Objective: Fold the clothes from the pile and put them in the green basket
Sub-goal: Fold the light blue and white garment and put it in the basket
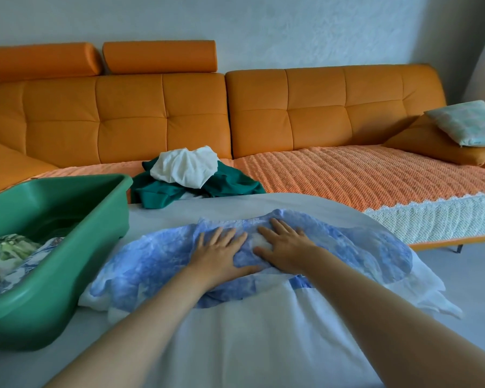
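A blue and white patterned garment (157, 261) lies spread on the white table (263, 345) in front of me. My left hand (219, 254) and my right hand (284, 245) both press flat on its middle, fingers straight, side by side. The green basket (76, 247) stands on the table at the left, holding folded clothes with green leaf and blue prints (9, 256). The pile (191, 175), a white piece on top of dark green cloth, sits on the sofa seat just beyond the table's far edge.
An orange sofa (235, 107) with a knitted orange cover (361, 177) runs along the wall behind the table. Two cushions, an orange one and a pale checked one (465, 121), lie at its right end. Grey floor shows at the far right.
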